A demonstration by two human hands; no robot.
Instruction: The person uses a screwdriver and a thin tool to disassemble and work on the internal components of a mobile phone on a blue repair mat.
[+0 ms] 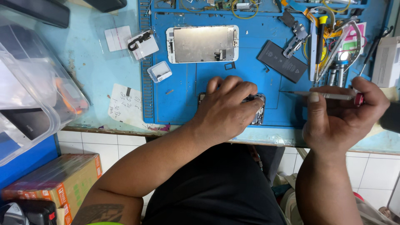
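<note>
The opened dark phone body with exposed inner parts (pixel 257 109) lies flat near the front edge of the blue rubber work mat (pixel 183 91), and my left hand (pixel 227 108) rests spread over it, fingers pressing down on its top so that only its right end shows. My right hand (pixel 339 114) is off to the right, well apart from the phone, fingers curled tight around a slim silver screwdriver with a red cap (pixel 325 96); the tool lies level, its fine tip pointing left toward the phone without touching it. Just behind my left hand lies a detached white-framed phone screen with its metal back plate facing up (pixel 203 43). To the right of that screen a black rectangular battery (pixel 282 61) lies tilted on the mat, with a clutter of tweezers and other hand tools (pixel 333 50) beyond it. Left of the mat, on the pale blue counter (pixel 87 62), sit a small clear plastic box (pixel 159 71) and a scrap of handwritten paper (pixel 125 102).
</note>
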